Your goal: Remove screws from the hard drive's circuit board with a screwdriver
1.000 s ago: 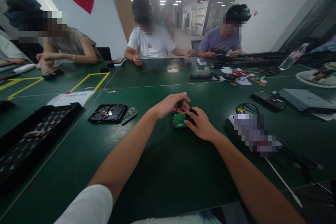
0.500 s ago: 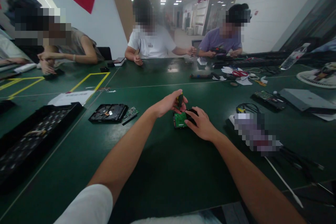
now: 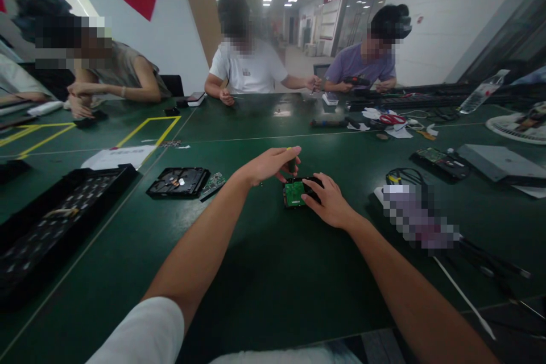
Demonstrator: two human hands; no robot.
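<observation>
The drive (image 3: 294,195) lies under spread right fingers (image 3: 313,203), just below the tool (image 3: 292,165) left fingers (image 3: 286,153) grip.

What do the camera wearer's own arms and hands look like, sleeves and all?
A short, white fabric sleeve shows above the bare left forearm; no sleeve is in frame on the bare right forearm. The left hand and right hand are ungloved, with no watch or bracelet visible.

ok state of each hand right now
Left hand: closed on a dark, yellow-topped tool handle.
Right hand: open, resting on the flat black device with green circuit board.
</observation>
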